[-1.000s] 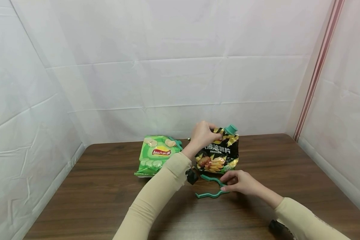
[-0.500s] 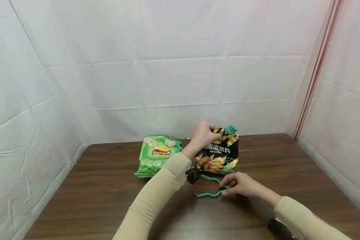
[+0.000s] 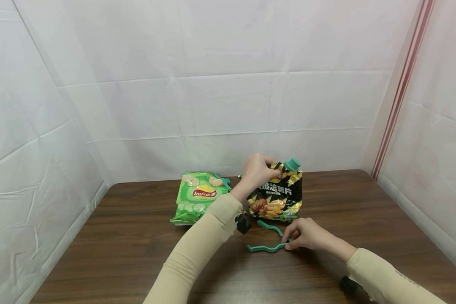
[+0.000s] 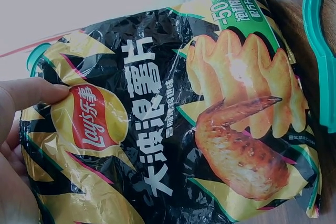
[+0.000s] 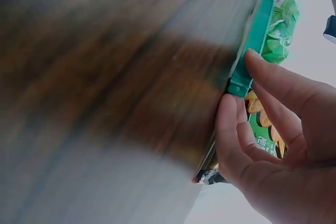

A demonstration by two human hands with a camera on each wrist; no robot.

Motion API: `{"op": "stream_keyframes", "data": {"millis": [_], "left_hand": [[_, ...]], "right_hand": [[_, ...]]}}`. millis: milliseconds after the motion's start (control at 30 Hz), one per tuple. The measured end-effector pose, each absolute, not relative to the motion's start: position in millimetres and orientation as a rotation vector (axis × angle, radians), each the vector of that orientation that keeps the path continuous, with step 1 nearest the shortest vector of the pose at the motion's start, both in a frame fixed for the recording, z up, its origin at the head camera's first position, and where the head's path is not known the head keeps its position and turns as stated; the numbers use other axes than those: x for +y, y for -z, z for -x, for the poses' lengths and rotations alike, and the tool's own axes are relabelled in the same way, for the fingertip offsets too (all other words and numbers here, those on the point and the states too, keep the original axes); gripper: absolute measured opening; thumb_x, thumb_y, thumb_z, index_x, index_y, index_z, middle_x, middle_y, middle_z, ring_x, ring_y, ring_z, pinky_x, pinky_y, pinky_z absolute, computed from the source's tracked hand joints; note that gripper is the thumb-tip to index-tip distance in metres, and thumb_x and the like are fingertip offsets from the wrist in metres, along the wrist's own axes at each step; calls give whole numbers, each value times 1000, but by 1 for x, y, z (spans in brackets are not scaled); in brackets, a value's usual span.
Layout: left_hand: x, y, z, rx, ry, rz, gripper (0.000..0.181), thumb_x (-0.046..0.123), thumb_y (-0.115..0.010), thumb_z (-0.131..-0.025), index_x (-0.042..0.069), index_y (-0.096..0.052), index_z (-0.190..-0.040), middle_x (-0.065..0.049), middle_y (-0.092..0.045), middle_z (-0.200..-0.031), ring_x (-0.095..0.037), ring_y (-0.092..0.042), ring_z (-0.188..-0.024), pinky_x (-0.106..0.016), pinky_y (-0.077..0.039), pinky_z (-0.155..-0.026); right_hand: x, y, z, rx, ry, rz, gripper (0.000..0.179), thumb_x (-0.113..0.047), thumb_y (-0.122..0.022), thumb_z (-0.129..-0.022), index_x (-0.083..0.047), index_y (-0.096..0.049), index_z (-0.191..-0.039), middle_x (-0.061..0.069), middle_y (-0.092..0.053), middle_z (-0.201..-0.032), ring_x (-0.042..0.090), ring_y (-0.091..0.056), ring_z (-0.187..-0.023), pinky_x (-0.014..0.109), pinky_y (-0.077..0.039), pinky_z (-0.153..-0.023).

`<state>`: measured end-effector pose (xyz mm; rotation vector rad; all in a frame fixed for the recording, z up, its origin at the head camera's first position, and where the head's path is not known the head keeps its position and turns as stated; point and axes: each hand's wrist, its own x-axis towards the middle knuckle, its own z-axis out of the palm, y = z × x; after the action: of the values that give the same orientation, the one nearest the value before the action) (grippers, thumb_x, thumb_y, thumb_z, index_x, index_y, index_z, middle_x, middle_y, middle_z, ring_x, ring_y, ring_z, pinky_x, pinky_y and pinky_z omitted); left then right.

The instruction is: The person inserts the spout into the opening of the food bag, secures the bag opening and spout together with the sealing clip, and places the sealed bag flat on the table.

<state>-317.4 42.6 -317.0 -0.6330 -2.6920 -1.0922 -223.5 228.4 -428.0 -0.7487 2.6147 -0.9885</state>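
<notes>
My left hand [image 3: 258, 171] grips the top of a black and gold chip bag [image 3: 275, 202], holding it upright on the table. The left wrist view shows the thumb [image 4: 37, 92] against the bag's front beside the red logo, with the other fingers mostly hidden behind. A teal cap [image 3: 292, 164] pokes up at the bag's top right corner. In front of the bag, my right hand [image 3: 308, 234] pinches the joined end of a teal bag clip [image 3: 266, 248]. Its two wavy arms are spread apart, tips facing left. Seen from the right wrist, thumb and fingers meet at the clip's end [image 5: 241, 85].
A green chip bag [image 3: 197, 198] lies to the left, partly behind the left sleeve [image 3: 205, 240], with a teal piece [image 3: 224, 180] at its upper right corner. The brown wooden table [image 3: 129, 253] ends at a white cloth backdrop [image 3: 213, 105].
My right hand has shifted slightly right and nearer, its grip moving along the clip's end. The clip's far arm has slid a little right. My left hand and the black bag stay put.
</notes>
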Motion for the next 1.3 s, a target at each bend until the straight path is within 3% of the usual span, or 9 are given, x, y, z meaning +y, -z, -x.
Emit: {"op": "stream_keyframes", "data": {"millis": [200, 500, 733, 1300], "left_hand": [[42, 317, 317, -2689, 1084, 629, 29, 27, -76, -79, 14, -75, -105, -4, -72, -106, -6, -65, -61, -20, -50, -60], [42, 318, 317, -2687, 1091, 625, 28, 27, -76, -79, 14, -75, -104, -4, -72, -106, -11, -69, -74, -24, -54, -66], [42, 317, 316, -2687, 1080, 629, 29, 27, -76, -79, 14, -75, -104, -4, -72, -107, -12, -70, -78, -26, -55, -70], [43, 318, 317, -2694, 1085, 637, 28, 28, -75, -80, 14, -75, -104, -4, -72, -107, -14, -70, -81, -22, -52, -62]], "right_hand": [[231, 424, 221, 2655, 1010, 780, 5, -30, -77, -79, -26, -74, -81, -8, -67, -91, 5, -64, -80, 22, -52, -65], [234, 417, 219, 2628, 1006, 764, 6, -34, -75, -80, -28, -74, -81, -14, -70, -83, 1, -63, -73, 22, -51, -62], [242, 409, 215, 2608, 1041, 751, 10, -37, -75, -80, -28, -75, -83, -11, -71, -85, 2, -65, -78, 22, -53, -66], [280, 381, 206, 2687, 1076, 703, 15, -41, -74, -79, -28, -76, -87, -8, -72, -90, 3, -65, -77, 24, -53, -65]]}}
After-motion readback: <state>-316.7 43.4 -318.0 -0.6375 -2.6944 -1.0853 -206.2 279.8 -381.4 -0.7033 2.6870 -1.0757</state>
